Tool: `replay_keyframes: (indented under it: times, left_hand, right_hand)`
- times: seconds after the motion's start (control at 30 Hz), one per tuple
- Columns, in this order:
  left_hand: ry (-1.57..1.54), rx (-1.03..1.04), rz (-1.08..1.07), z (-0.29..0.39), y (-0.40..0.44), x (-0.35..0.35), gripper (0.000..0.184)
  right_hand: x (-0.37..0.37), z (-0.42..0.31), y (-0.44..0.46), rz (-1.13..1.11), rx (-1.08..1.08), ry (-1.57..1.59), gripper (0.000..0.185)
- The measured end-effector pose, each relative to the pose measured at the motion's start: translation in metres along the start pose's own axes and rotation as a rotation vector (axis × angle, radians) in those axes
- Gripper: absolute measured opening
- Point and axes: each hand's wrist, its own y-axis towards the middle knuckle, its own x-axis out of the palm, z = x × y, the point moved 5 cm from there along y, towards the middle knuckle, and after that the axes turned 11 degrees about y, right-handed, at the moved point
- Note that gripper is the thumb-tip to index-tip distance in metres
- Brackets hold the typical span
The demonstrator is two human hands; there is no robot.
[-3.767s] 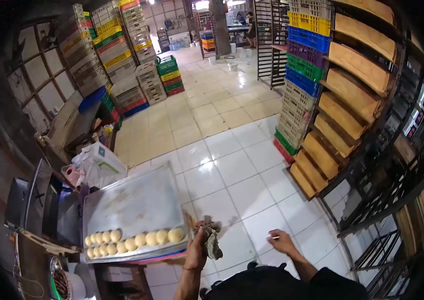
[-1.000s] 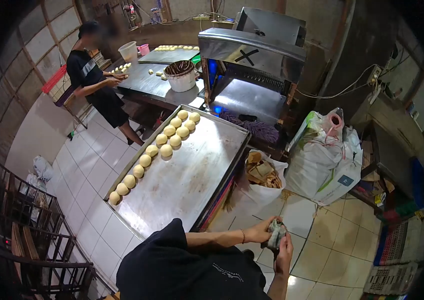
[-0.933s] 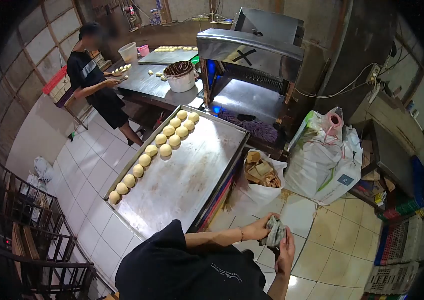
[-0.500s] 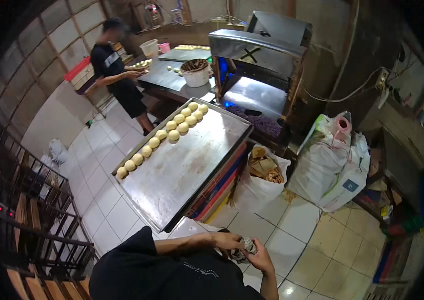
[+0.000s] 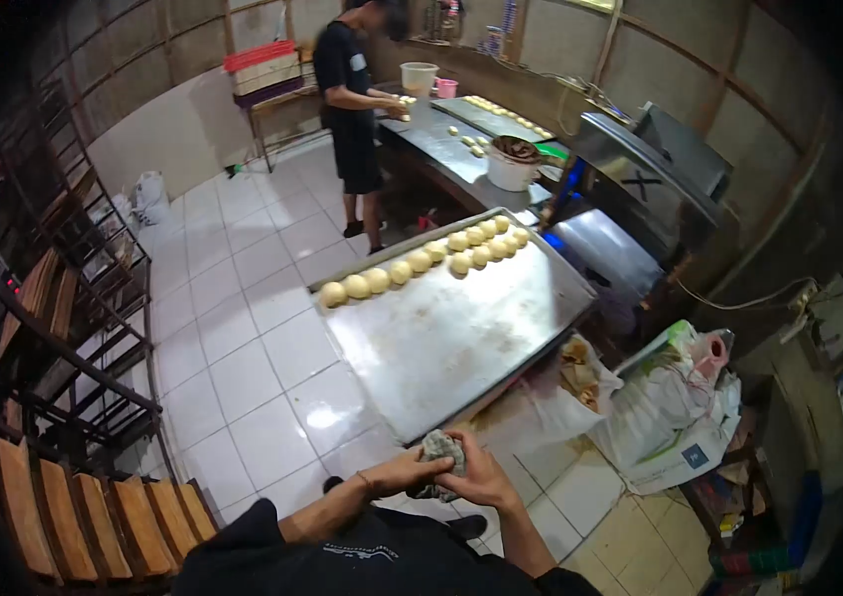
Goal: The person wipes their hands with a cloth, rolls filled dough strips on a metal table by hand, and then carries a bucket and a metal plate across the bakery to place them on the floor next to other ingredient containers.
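Note:
A crumpled grey cloth [image 5: 444,450] is bunched between my two hands, close in front of my body. My left hand [image 5: 398,473] grips it from the left side, fingers closed. From the right, my right hand [image 5: 481,475] is wrapped round it, its fingers over the edge of the cloth. Just beyond the hands lies the near edge of a large metal tray [image 5: 412,363]. Round pale dough balls [image 5: 401,272] stand along the tray's far left side, in a single row that becomes a double row towards the far corner.
A co-worker [image 5: 350,109] stands at the back table [image 5: 431,129] handling small dough pieces. A white bucket [image 5: 512,169] and a metal machine [image 5: 605,253] stand behind the tray. White sacks [image 5: 655,417] lie right; a rack with wooden boards [image 5: 94,512] stands left.
My view has swung left, so the tray and machine appear further right. My hands have shifted against the tray, now close to its near corner, still holding the cloth.

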Motion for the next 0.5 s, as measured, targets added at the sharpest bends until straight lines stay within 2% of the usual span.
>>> replay_keyframes:
  times: [0.07, 0.13, 0.2, 0.27, 0.33, 0.4, 0.43, 0.47, 0.5]
  left_hand:
    - [-0.167, 0.123, 0.185, -0.015, -0.038, -0.052, 0.035]
    - [-0.293, 0.116, 0.393, -0.045, -0.082, -0.115, 0.033]
    - [-0.345, 0.130, 0.493, -0.051, -0.142, -0.164, 0.035]
    - [-0.456, 0.248, 0.616, -0.072, -0.186, -0.208, 0.039]
    - [-0.422, 0.231, 0.679, -0.074, -0.233, -0.234, 0.039]
    - [-0.155, 0.121, 0.696, -0.094, -0.261, -0.263, 0.043]
    - [0.089, 0.176, 0.835, -0.109, -0.267, -0.281, 0.054]
    - [0.092, 0.162, 0.822, -0.113, -0.273, -0.287, 0.054]
    - [-0.068, 0.220, 0.816, -0.113, -0.278, -0.296, 0.058]
  right_hand:
    - [0.061, -0.021, 0.042, -0.124, 0.013, -0.036, 0.070]
    - [0.127, -0.034, 0.079, -0.194, -0.009, 0.015, 0.075]
    - [0.195, -0.049, 0.102, -0.165, -0.302, -0.241, 0.082]
    - [0.260, -0.072, 0.121, -0.428, -0.147, 0.241, 0.088]
    - [0.308, -0.085, 0.136, -0.472, -0.201, 0.277, 0.078]
    - [0.338, -0.081, 0.162, -0.615, -0.203, 0.257, 0.068]
    - [0.343, -0.082, 0.175, -0.611, -0.192, 0.211, 0.063]
    - [0.345, -0.088, 0.189, -0.664, -0.028, 0.175, 0.064]
    - [0.345, -0.084, 0.204, -0.609, 0.081, 0.211, 0.067]
